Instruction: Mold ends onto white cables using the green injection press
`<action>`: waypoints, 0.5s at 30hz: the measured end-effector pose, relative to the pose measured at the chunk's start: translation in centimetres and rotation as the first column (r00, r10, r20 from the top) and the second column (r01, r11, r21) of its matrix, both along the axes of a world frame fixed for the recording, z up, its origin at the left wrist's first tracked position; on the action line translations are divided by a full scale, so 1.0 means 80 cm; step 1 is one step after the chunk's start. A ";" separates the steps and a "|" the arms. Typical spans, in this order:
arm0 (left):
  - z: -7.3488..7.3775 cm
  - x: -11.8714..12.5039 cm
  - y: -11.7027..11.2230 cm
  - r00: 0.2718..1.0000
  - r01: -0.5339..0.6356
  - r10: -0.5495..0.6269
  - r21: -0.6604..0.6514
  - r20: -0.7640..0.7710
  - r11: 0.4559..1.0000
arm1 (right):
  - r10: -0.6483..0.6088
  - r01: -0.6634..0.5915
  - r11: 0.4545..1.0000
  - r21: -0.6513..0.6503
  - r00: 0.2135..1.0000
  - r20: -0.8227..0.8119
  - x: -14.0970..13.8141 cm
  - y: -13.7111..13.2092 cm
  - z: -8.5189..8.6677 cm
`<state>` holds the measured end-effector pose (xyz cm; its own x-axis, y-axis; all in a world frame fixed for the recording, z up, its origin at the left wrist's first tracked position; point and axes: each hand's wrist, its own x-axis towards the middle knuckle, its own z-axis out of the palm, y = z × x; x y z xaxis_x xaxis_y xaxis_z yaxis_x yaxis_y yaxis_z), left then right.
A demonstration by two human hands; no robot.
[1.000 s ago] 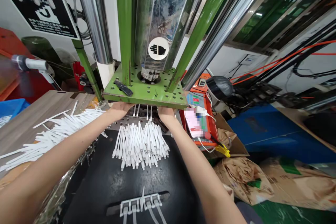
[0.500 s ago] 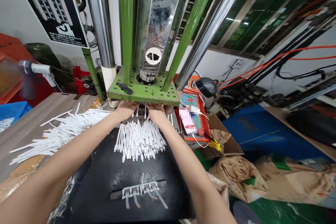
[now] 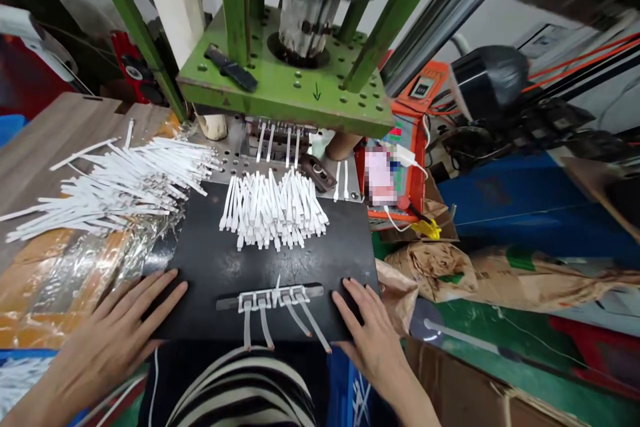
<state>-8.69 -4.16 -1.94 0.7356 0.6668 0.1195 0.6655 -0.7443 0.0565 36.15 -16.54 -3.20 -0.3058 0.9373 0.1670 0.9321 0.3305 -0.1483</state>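
Note:
My left hand [image 3: 127, 317] lies with its fingers spread at the left front edge of a black board [image 3: 200, 247], holding nothing. Opposite it, my right hand [image 3: 373, 330] rests on the board's right front edge, fingers stretched out and empty. Between them is a translucent moulded strip [image 3: 277, 297] with several short cable ends hanging toward me, set on a dark bar. Farther back on the board lies a bundle of short white cables [image 3: 273, 210]. Behind it, several white cables [image 3: 279, 143] stick out from beneath the green press plate [image 3: 295, 103].
A larger heap of white cables [image 3: 135, 177] covers part of the wooden table [image 3: 40, 140] at left. To the right stand an orange control box [image 3: 415, 130] and brown paper sacks [image 3: 440, 267]. Green posts [image 3: 233, 7] and steel columns rise above the press.
Both hands have come back from under the press plate to the board's near edge. The view has tilted down, and cables under the plate now show uncovered.

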 end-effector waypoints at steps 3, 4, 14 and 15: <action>-0.003 0.009 -0.002 0.995 -0.095 0.092 -0.084 -0.035 0.992 | -0.032 0.027 0.998 0.052 0.994 0.101 -0.008 0.004 -0.007; -0.006 0.008 -0.001 0.997 -0.067 0.064 -0.072 -0.047 0.995 | -0.037 0.032 0.998 0.054 0.993 0.109 -0.009 0.006 -0.008; -0.017 -0.007 0.002 0.997 0.025 -0.026 -0.011 -0.077 1.000 | -0.061 0.058 0.998 0.032 0.992 0.108 -0.011 0.003 -0.009; -0.018 -0.007 0.002 0.998 0.010 -0.011 -0.024 -0.064 1.000 | -0.066 0.063 0.998 0.029 0.992 0.106 -0.011 0.003 -0.009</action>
